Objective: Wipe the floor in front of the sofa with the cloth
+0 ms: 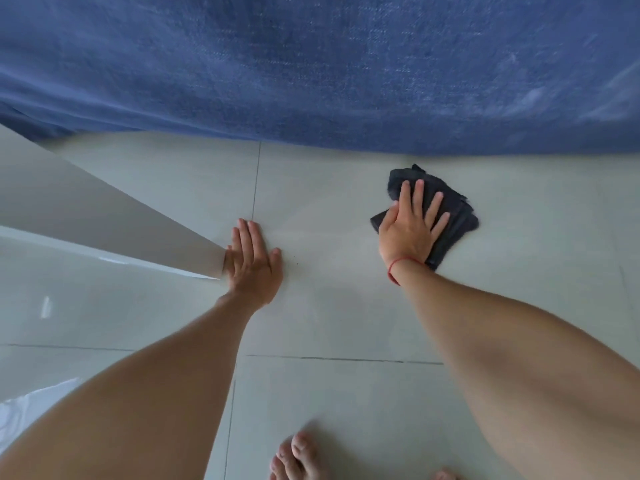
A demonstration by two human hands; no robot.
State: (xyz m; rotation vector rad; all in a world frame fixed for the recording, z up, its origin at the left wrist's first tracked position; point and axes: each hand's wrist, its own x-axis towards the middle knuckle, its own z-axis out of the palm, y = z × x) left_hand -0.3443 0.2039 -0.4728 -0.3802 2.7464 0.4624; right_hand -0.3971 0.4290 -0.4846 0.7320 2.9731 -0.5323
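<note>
A dark grey folded cloth lies on the pale tiled floor just in front of the blue sofa. My right hand presses flat on the cloth, fingers spread and pointing toward the sofa; a red string circles that wrist. My left hand rests flat on the bare floor to the left, palm down, holding nothing. The cloth's near-left part is hidden under my right hand.
A glossy white surface slants in from the left and its pointed corner ends at my left hand. Bare toes show at the bottom edge. A few dark specks lie on the tile right of my left hand.
</note>
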